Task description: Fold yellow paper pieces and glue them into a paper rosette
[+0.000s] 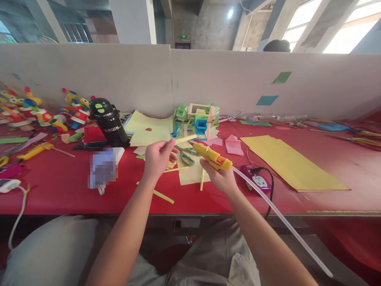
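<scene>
We judge gluing in hand: left hand (157, 157) fingers pinch a paper strip (185, 139); right hand (219, 176) grips the glue gun (212, 156) (nozzle near strip). Next calls for steady nozzle contact.

Left hand (157, 157) pinching yellow paper strip (185, 139), right hand (219, 176) gripping glue gun (212, 156), red table (59, 186)

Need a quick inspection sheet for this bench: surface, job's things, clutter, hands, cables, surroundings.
Surface: red table, strewn with paper scraps.
Job's things: yellow glue gun with long clear glue stick trailing back; pale yellow paper strip; nozzle close to the strip.
Clutter: scissors, black bottle, paper model, yellow sheets, toy figures.
Hands: left hand pinches the strip; right hand grips the glue gun.
Cables: black cord into purple power strip; white cable off the left edge.
Surroundings: white partition; a person's head behind it.
</scene>
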`<state>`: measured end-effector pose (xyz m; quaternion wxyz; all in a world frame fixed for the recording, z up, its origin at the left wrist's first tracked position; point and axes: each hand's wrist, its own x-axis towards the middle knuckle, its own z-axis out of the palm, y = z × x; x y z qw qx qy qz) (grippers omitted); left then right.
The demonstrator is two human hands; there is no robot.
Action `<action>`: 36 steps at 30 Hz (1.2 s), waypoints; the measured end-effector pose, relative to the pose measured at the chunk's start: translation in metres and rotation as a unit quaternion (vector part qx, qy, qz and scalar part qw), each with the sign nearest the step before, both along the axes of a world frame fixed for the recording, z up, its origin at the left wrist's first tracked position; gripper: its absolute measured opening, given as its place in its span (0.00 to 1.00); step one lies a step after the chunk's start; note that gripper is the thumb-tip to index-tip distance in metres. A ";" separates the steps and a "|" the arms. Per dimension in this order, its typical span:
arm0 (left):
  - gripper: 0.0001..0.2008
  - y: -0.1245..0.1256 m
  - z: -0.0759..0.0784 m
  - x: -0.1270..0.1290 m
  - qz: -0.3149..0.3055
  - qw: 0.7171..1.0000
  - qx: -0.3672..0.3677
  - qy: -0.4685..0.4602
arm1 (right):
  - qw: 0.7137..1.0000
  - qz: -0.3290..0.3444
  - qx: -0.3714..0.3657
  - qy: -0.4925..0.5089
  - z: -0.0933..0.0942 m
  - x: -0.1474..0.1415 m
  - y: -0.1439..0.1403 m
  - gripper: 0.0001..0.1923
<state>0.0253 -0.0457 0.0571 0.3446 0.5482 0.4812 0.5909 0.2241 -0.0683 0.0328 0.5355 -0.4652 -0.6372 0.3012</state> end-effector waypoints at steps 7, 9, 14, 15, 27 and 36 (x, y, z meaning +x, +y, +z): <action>0.21 0.000 -0.002 0.001 -0.009 1.000 0.008 0.012 | 1.000 0.005 -0.018 -0.024 -0.006 -0.006 0.002 0.16; 0.21 0.000 -0.003 0.001 -0.006 1.000 0.008 0.018 | 1.000 0.005 -0.017 -0.025 -0.008 -0.007 0.003 0.16; 0.22 -0.004 0.000 0.003 -0.003 0.999 0.012 0.040 | 0.999 0.008 -0.016 -0.028 -0.011 -0.009 0.005 0.15; 0.23 -0.006 0.002 0.003 -0.005 0.999 0.013 0.048 | 0.999 0.008 -0.018 -0.029 -0.011 -0.009 0.005 0.15; 0.24 -0.005 0.001 0.004 0.014 0.996 0.036 0.082 | 0.999 0.002 -0.030 -0.010 -0.010 -0.012 0.004 0.16; 0.23 -0.004 -0.001 0.003 0.017 0.996 0.031 0.079 | 1.000 0.018 -0.007 -0.013 -0.006 -0.012 0.004 0.16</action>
